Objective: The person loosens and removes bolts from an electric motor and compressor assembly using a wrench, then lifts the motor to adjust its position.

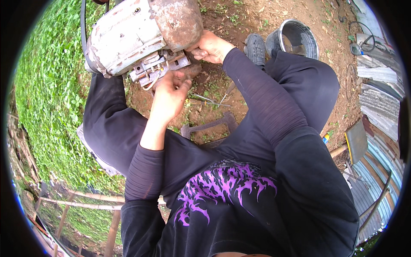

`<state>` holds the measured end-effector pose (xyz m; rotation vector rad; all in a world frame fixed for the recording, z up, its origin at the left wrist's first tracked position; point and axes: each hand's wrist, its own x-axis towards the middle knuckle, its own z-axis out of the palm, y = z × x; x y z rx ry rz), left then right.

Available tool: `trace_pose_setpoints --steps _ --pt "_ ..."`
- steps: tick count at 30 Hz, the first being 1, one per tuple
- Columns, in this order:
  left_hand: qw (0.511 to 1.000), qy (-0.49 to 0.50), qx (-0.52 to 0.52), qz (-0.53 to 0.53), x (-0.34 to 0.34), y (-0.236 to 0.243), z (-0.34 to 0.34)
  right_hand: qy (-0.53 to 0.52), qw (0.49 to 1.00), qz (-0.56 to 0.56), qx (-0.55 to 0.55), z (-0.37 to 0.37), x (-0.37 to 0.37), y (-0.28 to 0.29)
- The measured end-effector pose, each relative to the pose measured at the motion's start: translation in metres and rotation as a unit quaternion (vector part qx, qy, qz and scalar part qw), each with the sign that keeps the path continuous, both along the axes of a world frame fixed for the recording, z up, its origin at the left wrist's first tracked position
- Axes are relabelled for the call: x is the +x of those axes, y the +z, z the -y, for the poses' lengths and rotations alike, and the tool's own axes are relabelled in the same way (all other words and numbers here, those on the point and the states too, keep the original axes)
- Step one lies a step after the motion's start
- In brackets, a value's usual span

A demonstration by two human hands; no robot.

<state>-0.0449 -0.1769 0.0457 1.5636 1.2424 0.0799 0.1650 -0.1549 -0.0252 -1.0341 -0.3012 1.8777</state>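
Grey-white metal motor with a round, rusty brown end [124, 38]: It sits at the top of the view, toward the left. I cannot see what it rests on.
Left hand [170, 96]: Its fingers are bent and bunched by the open grey metal part [139, 73] on the motor's side. I cannot tell if they pinch anything.
Right hand [212, 46]: Its fingers curl in at the rusty end's low edge. What they pinch, if anything, I cannot tell.
Thin pale wires [155, 80]: Best to push them softly and keep them off sharp edges.
Rusty end: A steady hand here should help stop wobbles.
Thin metal tools with a yellow handle [193, 101]: They lie near the hands, so reaching should be easy.
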Motion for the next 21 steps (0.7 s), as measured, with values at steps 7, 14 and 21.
trace_pose_setpoints --steps 7,14,21 --pt "0.967 0.198 0.013 0.163 0.011 -0.014 0.031 -0.028 0.991 -0.1 -0.087 0.011 -0.014 0.009" --pt "0.774 0.343 -0.333 0.414 0.014 -0.03 0.017 0.034 0.998 0.001 -0.044 0.006 -0.01 0.007" --pt "0.769 0.358 -0.319 0.422 0.017 -0.037 0.019 0.006 0.999 0.039 -0.019 0.014 -0.015 0.011"
